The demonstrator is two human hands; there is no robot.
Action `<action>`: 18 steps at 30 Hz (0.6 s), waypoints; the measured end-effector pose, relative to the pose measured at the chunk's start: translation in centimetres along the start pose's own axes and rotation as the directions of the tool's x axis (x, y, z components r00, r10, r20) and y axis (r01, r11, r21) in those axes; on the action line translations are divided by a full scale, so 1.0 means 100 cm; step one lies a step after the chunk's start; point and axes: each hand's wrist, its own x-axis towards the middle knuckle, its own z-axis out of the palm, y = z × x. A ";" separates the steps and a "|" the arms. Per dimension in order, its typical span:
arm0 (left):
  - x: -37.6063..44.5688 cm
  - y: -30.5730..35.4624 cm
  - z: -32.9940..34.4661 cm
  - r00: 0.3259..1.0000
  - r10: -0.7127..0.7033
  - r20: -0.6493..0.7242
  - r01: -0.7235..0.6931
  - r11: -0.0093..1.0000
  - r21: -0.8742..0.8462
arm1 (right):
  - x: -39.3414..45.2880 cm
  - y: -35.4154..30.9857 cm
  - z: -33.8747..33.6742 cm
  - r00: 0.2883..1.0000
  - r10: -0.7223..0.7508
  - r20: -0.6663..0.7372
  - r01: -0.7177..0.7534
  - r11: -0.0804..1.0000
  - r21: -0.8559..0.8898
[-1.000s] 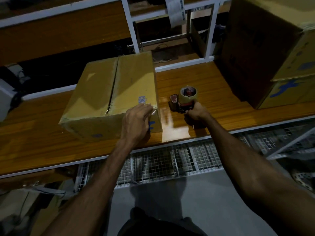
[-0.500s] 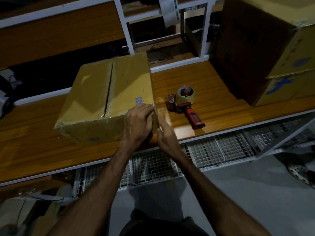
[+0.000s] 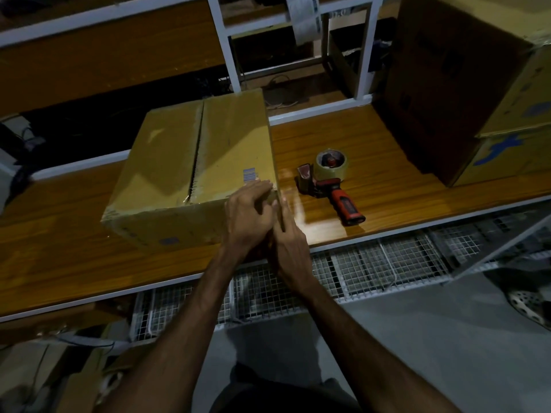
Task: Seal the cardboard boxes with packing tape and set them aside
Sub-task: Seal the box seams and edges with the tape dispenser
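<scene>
Hands, left (image 3: 249,216) and right (image 3: 290,236), press flat, grip released, on the cardboard box (image 3: 193,168) corner near the desk (image 3: 387,174) front edge.

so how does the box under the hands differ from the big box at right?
The box under the hands is lower and lies in the light mid-table; the big box at right stands taller, partly shadowed and cut off by the frame. Only the first is touched by the hands. Both are brown cardboard with blue markings.

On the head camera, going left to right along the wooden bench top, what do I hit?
Box → left hand and right hand, both at the box's near right corner → tape gun → big boxes.
</scene>
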 end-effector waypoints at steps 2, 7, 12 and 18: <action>-0.001 -0.003 -0.007 1.000 0.028 0.003 -0.028 0.999 -0.046 | 0.000 0.005 -0.005 1.000 -0.008 0.000 0.008 1.000 -0.029; -0.005 -0.016 -0.032 0.998 0.048 -0.045 -0.051 0.995 -0.088 | 0.004 0.010 -0.028 0.999 -0.051 0.000 0.051 0.991 -0.127; -0.007 -0.038 -0.053 0.990 0.067 -0.126 -0.073 0.996 -0.045 | 0.014 0.016 -0.033 0.997 -0.062 0.055 0.073 0.971 -0.227; 0.000 -0.056 -0.065 0.989 0.049 -0.139 -0.050 0.999 -0.007 | 0.006 0.027 -0.042 0.994 -0.059 0.093 0.074 0.984 -0.165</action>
